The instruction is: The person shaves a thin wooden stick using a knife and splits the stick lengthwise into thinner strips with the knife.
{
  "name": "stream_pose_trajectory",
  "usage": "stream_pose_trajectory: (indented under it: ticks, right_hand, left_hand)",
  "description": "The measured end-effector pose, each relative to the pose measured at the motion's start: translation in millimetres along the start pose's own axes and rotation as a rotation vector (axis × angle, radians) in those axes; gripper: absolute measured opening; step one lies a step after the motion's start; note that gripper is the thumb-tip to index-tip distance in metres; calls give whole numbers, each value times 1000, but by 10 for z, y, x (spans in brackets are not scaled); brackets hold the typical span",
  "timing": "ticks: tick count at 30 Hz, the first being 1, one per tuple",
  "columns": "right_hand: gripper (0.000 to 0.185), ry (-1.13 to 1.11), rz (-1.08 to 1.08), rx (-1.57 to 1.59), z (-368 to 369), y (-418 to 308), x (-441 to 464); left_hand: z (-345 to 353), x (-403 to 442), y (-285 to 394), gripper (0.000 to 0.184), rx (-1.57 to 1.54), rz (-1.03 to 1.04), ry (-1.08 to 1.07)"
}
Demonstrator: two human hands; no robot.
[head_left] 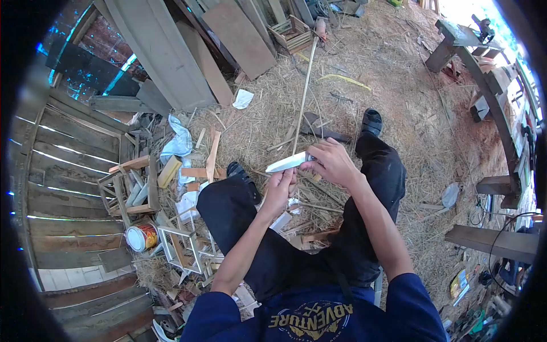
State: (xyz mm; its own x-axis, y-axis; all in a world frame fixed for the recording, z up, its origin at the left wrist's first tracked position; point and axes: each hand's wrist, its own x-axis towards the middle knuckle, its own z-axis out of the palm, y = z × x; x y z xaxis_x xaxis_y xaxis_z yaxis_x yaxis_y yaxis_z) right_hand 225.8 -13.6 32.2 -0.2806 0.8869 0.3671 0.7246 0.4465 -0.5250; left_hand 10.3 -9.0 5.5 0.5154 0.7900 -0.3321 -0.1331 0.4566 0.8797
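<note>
My right hand [333,163] is closed around the dark handle of a knife, whose broad, bright blade [286,163] points left. Just below the blade, my left hand [279,192] has its fingers pinched together on the near end of a long, thin pale stick [305,94]. The stick stretches forward, away from me, over the straw-strewn ground. The blade crosses the stick close to my left fingertips and hides part of it. Whether the edge bites into the stick, I cannot tell.
Boards [165,51] lean at the back left near a wooden crate [289,34]. On the left lie a paint can [137,238], a white frame [181,251] and a blue-white cloth [178,139]. A workbench [484,74] stands right. Shavings and straw cover the ground [410,108].
</note>
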Motion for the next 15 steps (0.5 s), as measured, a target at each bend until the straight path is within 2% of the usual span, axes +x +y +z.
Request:
stream_pose_trajectory:
  ticks: [15]
  right_hand:
    - [41, 124, 29, -223, -51, 147, -6]
  left_hand:
    - [82, 19, 107, 24, -53, 20, -43]
